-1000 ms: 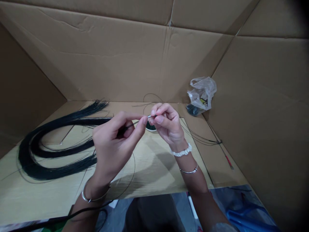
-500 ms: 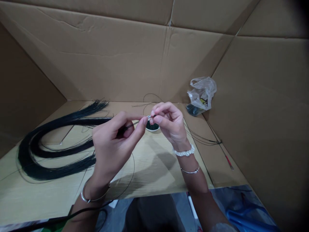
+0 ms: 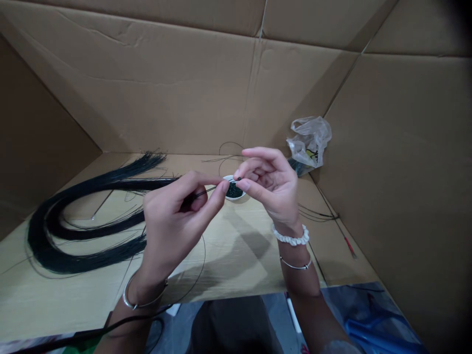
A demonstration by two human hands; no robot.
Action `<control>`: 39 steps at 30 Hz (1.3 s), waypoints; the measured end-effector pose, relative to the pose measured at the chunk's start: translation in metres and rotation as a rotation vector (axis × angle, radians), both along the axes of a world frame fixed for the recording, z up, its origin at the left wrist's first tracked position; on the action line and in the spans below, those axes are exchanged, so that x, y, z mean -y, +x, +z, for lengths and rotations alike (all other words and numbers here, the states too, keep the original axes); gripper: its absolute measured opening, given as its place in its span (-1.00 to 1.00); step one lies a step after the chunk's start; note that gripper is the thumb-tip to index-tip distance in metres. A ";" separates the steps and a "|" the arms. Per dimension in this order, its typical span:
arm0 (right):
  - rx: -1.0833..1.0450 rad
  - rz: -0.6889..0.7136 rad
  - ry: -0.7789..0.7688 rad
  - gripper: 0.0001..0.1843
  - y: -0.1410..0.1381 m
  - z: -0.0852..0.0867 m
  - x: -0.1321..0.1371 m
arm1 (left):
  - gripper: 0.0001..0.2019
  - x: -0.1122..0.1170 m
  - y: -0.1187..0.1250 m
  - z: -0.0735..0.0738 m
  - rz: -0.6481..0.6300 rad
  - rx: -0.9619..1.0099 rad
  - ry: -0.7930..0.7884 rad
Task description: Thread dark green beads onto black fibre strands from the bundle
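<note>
My left hand (image 3: pixel 173 223) pinches a thin black wire (image 3: pixel 206 190) between thumb and forefinger, its tip pointing right. My right hand (image 3: pixel 271 184) faces it, thumb and forefinger pinched on a tiny dark bead (image 3: pixel 239 180) at the wire's tip, the other fingers lifted and spread. Just behind the fingertips a small white dish of dark beads (image 3: pixel 234 191) stands on the wooden board (image 3: pixel 236 255). A thick bundle of black wires (image 3: pixel 73 221) lies curved on the board to the left.
Cardboard walls (image 3: pixel 184 88) enclose the board on three sides. A crumpled clear plastic bag (image 3: pixel 308 142) sits at the back right corner. Loose black wires (image 3: pixel 317 214) and a red-tipped stick (image 3: pixel 348 245) lie on the right. Blue plastic (image 3: pixel 372 324) shows below right.
My right hand has turned outward and shifted slightly right, its outer fingers opening, while the pinch stays at the wire's tip. My left hand has hardly moved.
</note>
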State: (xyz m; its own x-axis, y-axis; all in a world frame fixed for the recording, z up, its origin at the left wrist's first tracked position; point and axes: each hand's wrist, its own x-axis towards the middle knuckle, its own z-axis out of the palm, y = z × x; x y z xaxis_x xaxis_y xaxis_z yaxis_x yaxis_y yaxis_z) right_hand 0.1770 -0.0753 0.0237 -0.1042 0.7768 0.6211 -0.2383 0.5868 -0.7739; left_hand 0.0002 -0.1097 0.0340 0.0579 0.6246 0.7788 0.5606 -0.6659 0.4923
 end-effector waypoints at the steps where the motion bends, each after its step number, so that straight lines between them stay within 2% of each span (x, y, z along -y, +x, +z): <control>1: 0.001 -0.001 -0.001 -0.59 0.000 0.000 0.000 | -0.90 0.000 0.000 0.000 0.000 -0.003 0.003; 7: 0.020 -0.003 -0.025 -0.58 0.000 0.000 0.000 | -0.98 0.000 0.002 0.001 -0.020 0.018 0.009; 31: 0.054 -0.007 -0.035 -0.54 -0.002 0.000 0.002 | -0.96 0.000 0.002 0.002 -0.040 0.012 -0.002; 39: 0.055 -0.020 -0.001 -0.61 -0.003 0.000 0.004 | -0.97 -0.002 0.003 0.001 -0.062 0.047 -0.027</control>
State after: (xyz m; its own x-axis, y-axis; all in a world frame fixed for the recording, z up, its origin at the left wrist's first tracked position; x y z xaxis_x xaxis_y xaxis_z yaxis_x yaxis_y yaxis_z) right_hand 0.1737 -0.0791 0.0236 -0.1228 0.7799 0.6138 -0.1835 0.5899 -0.7863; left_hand 0.0027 -0.1077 0.0346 0.0607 0.6416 0.7647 0.4945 -0.6848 0.5353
